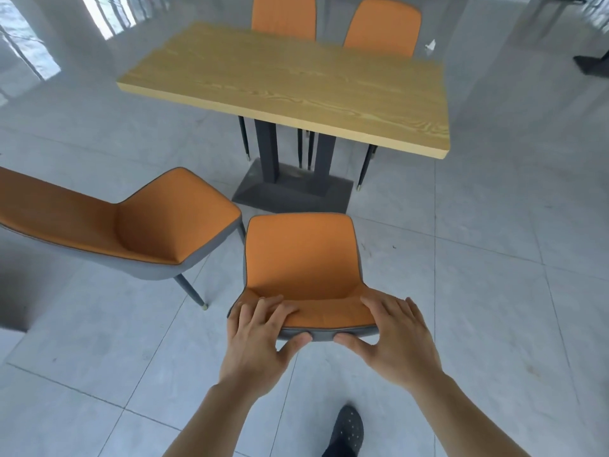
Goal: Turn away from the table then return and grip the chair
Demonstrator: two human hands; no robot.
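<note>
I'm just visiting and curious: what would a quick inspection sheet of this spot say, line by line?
Surface: wooden table, its top bare; grey tiled floor around it.
Job's things: near chair, orange seat with grey edge, facing the table and apart from it.
Clutter: small white scrap on the floor beyond the table.
Hands: left hand and right hand both grip the top of the near chair's backrest, fingers over the front, thumbs behind.
Cables: nothing seen.
Surroundings: side chair to the left, turned askew; two far chairs behind the table; a dark shoe below.
</note>
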